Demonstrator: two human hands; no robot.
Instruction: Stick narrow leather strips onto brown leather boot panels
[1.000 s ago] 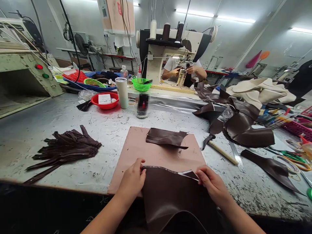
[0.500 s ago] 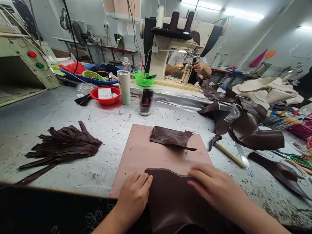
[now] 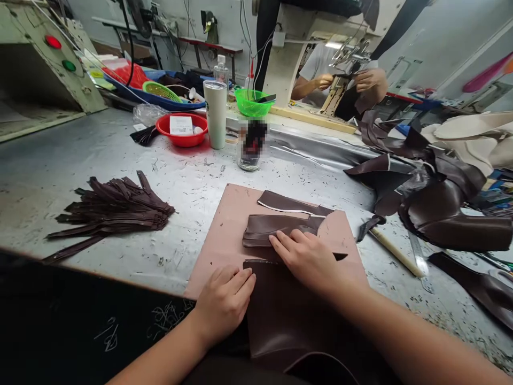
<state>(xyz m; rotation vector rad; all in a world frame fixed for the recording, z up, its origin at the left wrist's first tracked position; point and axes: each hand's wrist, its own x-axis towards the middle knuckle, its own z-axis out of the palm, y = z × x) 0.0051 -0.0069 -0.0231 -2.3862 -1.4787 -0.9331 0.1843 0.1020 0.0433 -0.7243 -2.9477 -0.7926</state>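
Note:
A large dark brown leather piece (image 3: 288,315) hangs from the near edge of the pinkish board (image 3: 216,230) toward me. My left hand (image 3: 226,299) is closed at its upper left corner, thumb side hidden. On the board lies a smaller brown leather piece (image 3: 260,224) with folded layers. Over its lower right part rests my right hand (image 3: 306,256), fingers stretched out on the leather and thumb out of sight. Just beyond is another narrow leather piece (image 3: 288,202) with a pale edge. A dark pointed strip (image 3: 340,256) shows right of my right hand.
Leather strips (image 3: 124,208) lie in a bundle at left. Farther back stand a red bowl (image 3: 182,140), a tumbler (image 3: 216,120) and a glass jar (image 3: 250,155). A hammer (image 3: 396,251), a metal ruler (image 3: 420,262) and leather parts (image 3: 444,208) occupy the right. A co-worker sits behind the sewing machine (image 3: 276,69).
My right hand has moved from the large piece's top edge onto the smaller leather on the board. That leather has come nearer, apart from the narrow piece behind. The view has tilted downward.

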